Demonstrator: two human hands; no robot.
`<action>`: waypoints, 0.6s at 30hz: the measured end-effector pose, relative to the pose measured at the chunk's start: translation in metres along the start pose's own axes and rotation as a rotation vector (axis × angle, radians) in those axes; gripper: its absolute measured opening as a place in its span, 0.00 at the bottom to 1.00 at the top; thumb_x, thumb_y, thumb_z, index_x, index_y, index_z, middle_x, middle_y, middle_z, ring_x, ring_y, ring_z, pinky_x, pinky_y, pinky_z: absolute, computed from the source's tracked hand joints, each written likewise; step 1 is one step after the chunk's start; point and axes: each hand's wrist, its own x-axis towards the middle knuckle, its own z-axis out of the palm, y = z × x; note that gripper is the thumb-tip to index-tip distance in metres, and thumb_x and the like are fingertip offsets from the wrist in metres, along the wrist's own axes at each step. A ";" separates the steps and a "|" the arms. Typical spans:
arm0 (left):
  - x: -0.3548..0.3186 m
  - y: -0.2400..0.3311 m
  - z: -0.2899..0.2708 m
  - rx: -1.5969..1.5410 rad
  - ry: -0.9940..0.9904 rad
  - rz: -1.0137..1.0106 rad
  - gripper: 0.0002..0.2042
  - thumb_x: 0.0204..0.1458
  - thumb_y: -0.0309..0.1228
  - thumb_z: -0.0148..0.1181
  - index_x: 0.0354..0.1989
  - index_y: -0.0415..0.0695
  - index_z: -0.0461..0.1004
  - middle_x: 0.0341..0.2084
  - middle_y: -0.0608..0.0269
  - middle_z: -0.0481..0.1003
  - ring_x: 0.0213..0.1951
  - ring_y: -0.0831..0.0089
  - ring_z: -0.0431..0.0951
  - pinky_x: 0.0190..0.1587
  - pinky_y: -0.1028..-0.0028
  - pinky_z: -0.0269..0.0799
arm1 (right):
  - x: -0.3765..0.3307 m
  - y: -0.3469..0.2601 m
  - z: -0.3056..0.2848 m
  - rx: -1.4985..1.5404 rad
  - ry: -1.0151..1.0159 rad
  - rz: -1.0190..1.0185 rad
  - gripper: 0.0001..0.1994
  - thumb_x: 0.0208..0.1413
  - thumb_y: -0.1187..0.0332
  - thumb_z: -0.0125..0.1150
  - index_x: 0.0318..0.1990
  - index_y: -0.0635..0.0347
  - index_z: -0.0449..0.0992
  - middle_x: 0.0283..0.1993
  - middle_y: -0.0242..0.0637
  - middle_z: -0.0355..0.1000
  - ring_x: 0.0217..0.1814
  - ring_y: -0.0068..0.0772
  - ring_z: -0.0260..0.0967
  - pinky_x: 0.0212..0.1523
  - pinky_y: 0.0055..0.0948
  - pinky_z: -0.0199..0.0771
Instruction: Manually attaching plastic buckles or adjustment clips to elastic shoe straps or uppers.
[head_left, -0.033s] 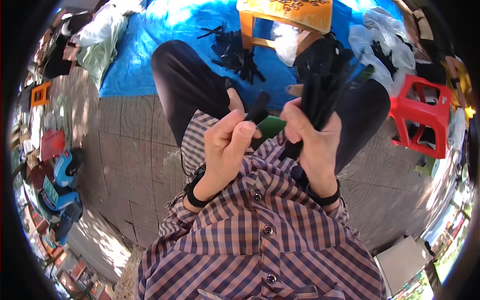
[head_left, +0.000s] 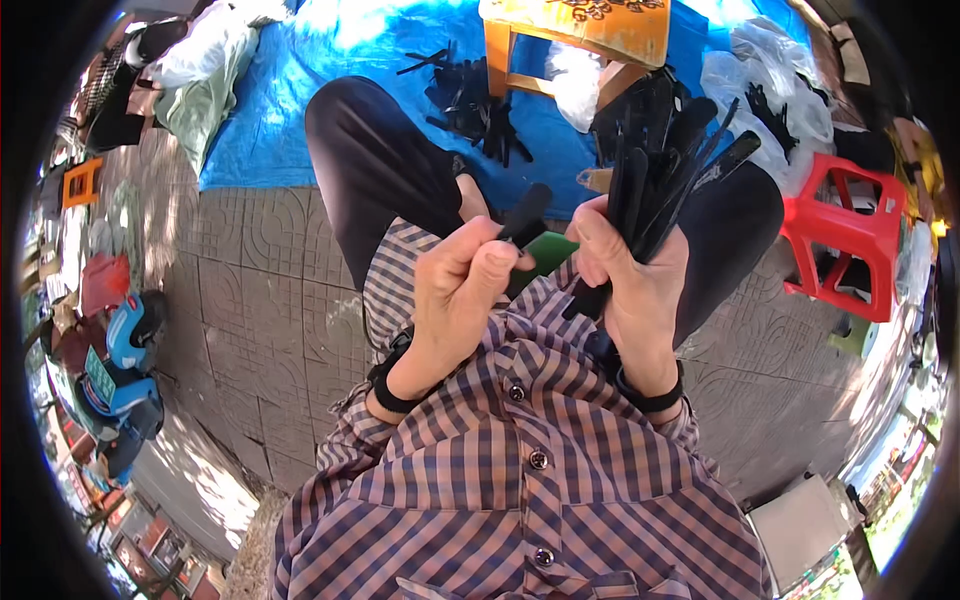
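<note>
My left hand (head_left: pixel 461 280) is closed, thumb against curled fingers, on a short black strip (head_left: pixel 526 212) that sticks out beyond the fingertips. In my right hand (head_left: pixel 640 290) is a bundle of long flat black strips (head_left: pixel 648 190), fanned out at the top and gripped near the lower end. The two hands are apart over my lap. Between them, a green piece (head_left: pixel 546 254) shows below the strip, partly covered. More black strips (head_left: pixel 470 105) lie in a pile on the blue tarp (head_left: pixel 265 135) in front of me.
A yellow-orange stool (head_left: pixel 590 35) with small metal-looking rings on top stands on the tarp. Clear plastic bags (head_left: pixel 770 80) with black pieces lie at the far right, near a red plastic stool (head_left: pixel 845 230). A blue scooter (head_left: pixel 130 335) is at the left. Paving (head_left: pixel 260 260) surrounds me.
The bundle in my right hand, smeared by motion before, is now sharp, its strips spread apart. My left hand keeps its grip on the short strip and has barely moved.
</note>
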 end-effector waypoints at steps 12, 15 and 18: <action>-0.005 0.000 0.001 0.183 -0.206 -0.128 0.12 0.61 0.31 0.40 0.42 0.39 0.69 0.14 0.72 0.62 0.18 0.87 0.57 0.23 0.85 0.53 | 0.020 0.022 0.007 -0.328 -0.074 -0.127 0.13 0.48 0.70 0.65 0.39 0.66 0.71 0.30 0.31 0.72 0.31 0.16 0.66 0.32 0.19 0.68; -0.004 -0.008 -0.005 0.078 -0.166 -0.132 0.12 0.62 0.32 0.39 0.43 0.39 0.69 0.15 0.72 0.62 0.18 0.87 0.56 0.21 0.86 0.52 | 0.025 0.022 0.012 -0.371 -0.017 -0.090 0.12 0.49 0.69 0.64 0.38 0.66 0.72 0.30 0.31 0.72 0.30 0.16 0.66 0.32 0.19 0.68; -0.004 -0.004 -0.004 -0.004 -0.092 -0.181 0.10 0.60 0.27 0.41 0.40 0.37 0.70 0.15 0.68 0.65 0.20 0.83 0.63 0.24 0.82 0.58 | 0.029 0.018 0.000 -0.353 0.095 -0.084 0.13 0.48 0.67 0.65 0.37 0.66 0.72 0.28 0.31 0.72 0.28 0.17 0.66 0.30 0.19 0.68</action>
